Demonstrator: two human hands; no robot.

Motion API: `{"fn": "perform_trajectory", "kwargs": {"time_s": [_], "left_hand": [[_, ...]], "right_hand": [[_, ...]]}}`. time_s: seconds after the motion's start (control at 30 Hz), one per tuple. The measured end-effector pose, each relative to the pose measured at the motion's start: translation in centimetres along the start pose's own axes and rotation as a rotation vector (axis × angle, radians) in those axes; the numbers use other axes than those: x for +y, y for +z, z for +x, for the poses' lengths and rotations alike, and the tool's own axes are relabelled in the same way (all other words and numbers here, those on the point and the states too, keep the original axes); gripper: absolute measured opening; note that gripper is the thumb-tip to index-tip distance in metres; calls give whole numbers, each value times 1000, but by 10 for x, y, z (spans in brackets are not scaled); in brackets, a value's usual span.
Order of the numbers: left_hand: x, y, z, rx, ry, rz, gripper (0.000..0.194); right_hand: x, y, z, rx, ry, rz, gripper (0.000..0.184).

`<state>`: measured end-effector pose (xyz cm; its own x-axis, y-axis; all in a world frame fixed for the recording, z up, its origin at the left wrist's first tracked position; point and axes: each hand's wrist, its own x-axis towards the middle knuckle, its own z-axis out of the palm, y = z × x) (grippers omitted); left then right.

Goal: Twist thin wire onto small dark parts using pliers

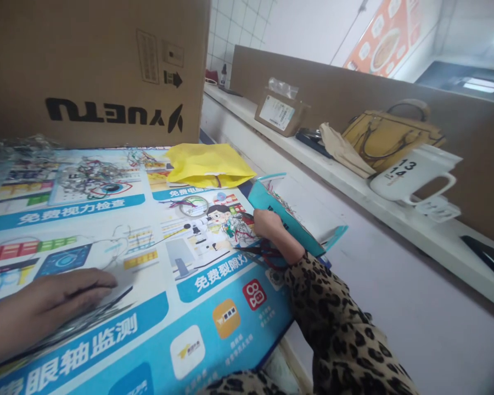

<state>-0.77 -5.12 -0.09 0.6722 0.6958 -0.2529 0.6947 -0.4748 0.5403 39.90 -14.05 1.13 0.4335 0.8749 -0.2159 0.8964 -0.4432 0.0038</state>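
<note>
My left hand [74,296] lies low over the printed table cover [148,307], its fingers stretched out flat. Thin dark strands [115,302] lie under and beside it. My right hand [269,225] is closed, with its fingers curled against a tangle of coloured wires [239,229]; what the fingertips grip is hidden. Right beside that hand, an open turquoise box [298,227] contains more thin coloured wires. Below the wrist lies what looks like a pair of scissors [251,249], partly covered. A clear roll of tape or ring [193,206] rests farther left.
A big cardboard carton [107,66] stands at the back left. Before it are wire heaps [93,175] and a yellow bag [209,164]. Along the right ledge [313,159] are a small box [279,112], a yellow handbag [389,137], a white mug [411,175] and a phone [488,255].
</note>
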Motion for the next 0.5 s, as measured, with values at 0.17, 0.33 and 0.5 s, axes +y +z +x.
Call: {"fn": "perform_trajectory", "kwargs": {"time_s": [0.17, 0.33, 0.5], "left_hand": [[12, 2, -4, 65, 33, -40, 42], [14, 1, -6, 81, 23, -63, 38], [6, -4, -2, -75, 12, -15, 41]], "right_hand": [[-2, 4, -3, 99, 8, -42, 25], [-5, 4, -4, 133, -16, -36, 25], [-6, -12, -4, 159, -39, -47, 26]]}}
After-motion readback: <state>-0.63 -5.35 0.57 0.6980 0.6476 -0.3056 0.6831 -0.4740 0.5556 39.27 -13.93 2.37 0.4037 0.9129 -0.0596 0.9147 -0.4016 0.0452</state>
